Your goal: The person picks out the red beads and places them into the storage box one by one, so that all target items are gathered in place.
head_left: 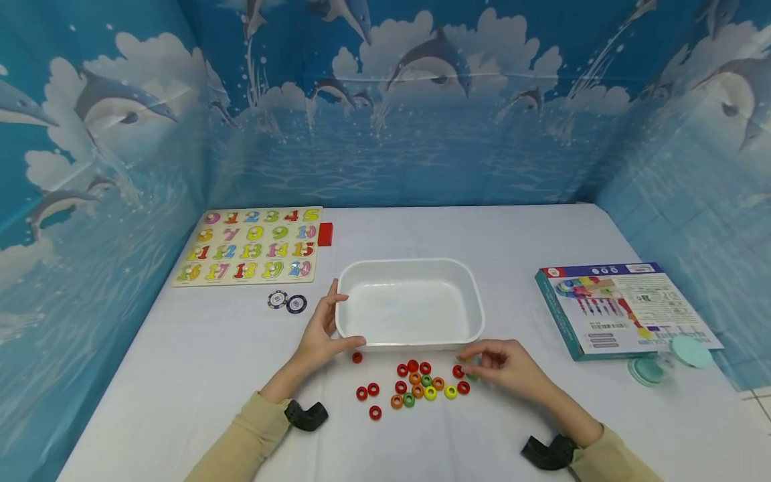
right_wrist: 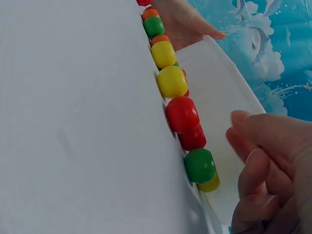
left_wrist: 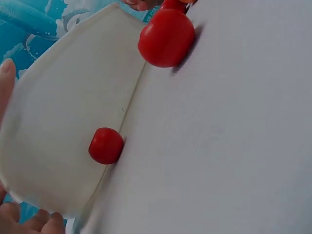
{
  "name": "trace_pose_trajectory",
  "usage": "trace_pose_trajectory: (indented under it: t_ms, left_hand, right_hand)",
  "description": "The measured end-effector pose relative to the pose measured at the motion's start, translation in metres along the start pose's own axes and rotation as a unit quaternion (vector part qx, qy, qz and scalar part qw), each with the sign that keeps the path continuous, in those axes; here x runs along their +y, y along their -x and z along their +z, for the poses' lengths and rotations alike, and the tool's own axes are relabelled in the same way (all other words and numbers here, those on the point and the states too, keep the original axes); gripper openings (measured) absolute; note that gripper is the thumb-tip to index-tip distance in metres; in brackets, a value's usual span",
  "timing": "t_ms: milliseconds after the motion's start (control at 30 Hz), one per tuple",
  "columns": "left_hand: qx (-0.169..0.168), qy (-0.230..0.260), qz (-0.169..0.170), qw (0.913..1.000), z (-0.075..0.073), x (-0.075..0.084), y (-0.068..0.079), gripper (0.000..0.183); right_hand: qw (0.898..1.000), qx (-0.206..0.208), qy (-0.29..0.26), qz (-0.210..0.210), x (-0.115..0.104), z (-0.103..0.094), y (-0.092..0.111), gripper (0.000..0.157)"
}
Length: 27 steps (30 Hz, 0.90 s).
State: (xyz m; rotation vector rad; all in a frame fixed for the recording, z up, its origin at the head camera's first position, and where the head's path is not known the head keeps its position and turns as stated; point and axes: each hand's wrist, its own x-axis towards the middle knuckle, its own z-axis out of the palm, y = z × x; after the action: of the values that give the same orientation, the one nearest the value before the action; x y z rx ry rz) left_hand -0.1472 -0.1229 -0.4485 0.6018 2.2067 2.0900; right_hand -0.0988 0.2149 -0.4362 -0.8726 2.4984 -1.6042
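Observation:
A white rectangular tray [head_left: 412,308] lies on the table with its open side up. My left hand [head_left: 320,335] grips its left end, the thumb along the front corner and the fingers at the side. Several round beads with holes, in red, orange, yellow and green, are scattered in front of the tray; a red bead [left_wrist: 106,146] sits close to its wall. Over the right end of the beads, by the tray's front right corner, hovers my right hand [head_left: 508,367]. Its fingers are loosely bent and hold nothing. A green bead [right_wrist: 200,165] is beside it in the right wrist view.
A number puzzle board [head_left: 249,251] lies at the back left, with a red block [head_left: 325,234] beside it and two poker chips [head_left: 296,304] in front. To the right are a flat printed box [head_left: 626,311] and a small jar with a mint lid [head_left: 647,371].

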Motion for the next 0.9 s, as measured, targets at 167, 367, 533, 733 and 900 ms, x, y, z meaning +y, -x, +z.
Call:
trace_pose_trajectory:
  t_ms: [167,367,533,733,900]
  left_hand:
    - [0.006,0.009,0.000,0.9999,0.001,-0.002,0.001,0.077]
    - [0.011,0.019,0.010,0.9997,0.002,-0.005,0.002,0.075]
    - [0.016,0.042,0.020,0.9988,0.001,-0.014,0.001,0.075]
    - [0.027,0.062,0.012,0.9976,-0.002,-0.025,0.000,0.078]
    - [0.033,0.080,0.007,0.9962,-0.004,-0.027,0.000,0.078]
  right_hand:
    - [0.999,-0.002,0.033,-0.003,0.003,0.005,-0.001,0.020]
    - [0.998,-0.005,0.060,-0.014,0.003,0.007,0.000,0.020]
    - [0.998,-0.015,0.064,-0.023,0.013,0.008,0.002,0.021]
    - [0.997,-0.026,0.070,-0.019,0.036,0.008,0.006,0.022]
    - [0.997,-0.027,0.075,-0.014,0.040,0.008,0.006,0.022]
